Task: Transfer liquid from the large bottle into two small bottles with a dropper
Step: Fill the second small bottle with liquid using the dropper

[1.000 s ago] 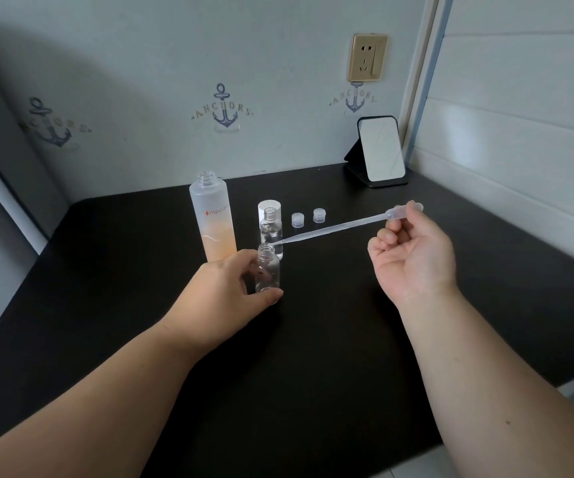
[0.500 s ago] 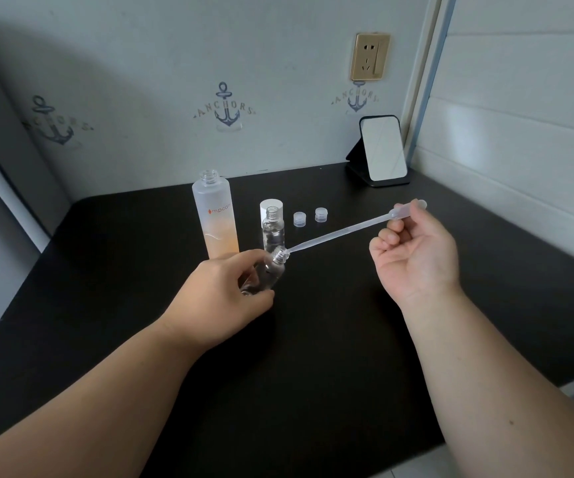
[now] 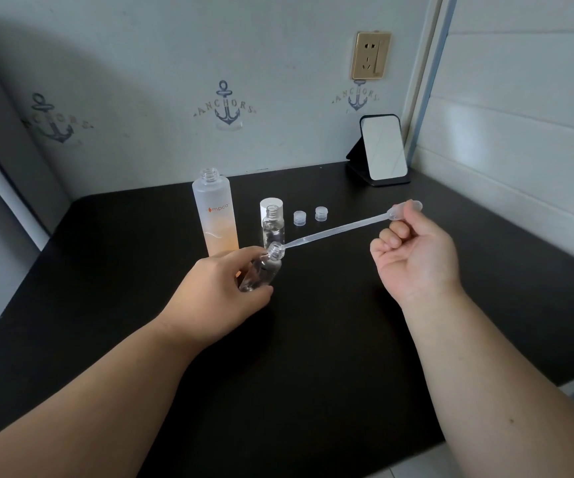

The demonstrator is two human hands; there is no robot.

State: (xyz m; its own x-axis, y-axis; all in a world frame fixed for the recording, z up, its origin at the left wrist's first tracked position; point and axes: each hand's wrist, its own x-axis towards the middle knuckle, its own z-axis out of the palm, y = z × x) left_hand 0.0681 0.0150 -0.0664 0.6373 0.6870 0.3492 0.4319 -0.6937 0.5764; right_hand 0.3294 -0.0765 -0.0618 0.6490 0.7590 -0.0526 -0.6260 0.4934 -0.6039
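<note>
Dropper pinched by right hand — left hand grips tilted small bottle over black table.

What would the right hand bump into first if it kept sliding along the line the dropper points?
Probably the tilted small clear bottle gripped by the left hand: the translucent plastic dropper pinched in the right hand already has its tip at that bottle's mouth. Depth is hard to judge.

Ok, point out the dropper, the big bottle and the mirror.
dropper [image 3: 337, 232], head view, mid-stem
big bottle [image 3: 214, 215], head view, frosted body near the label
mirror [image 3: 383, 148], head view, centre of the glass
</note>
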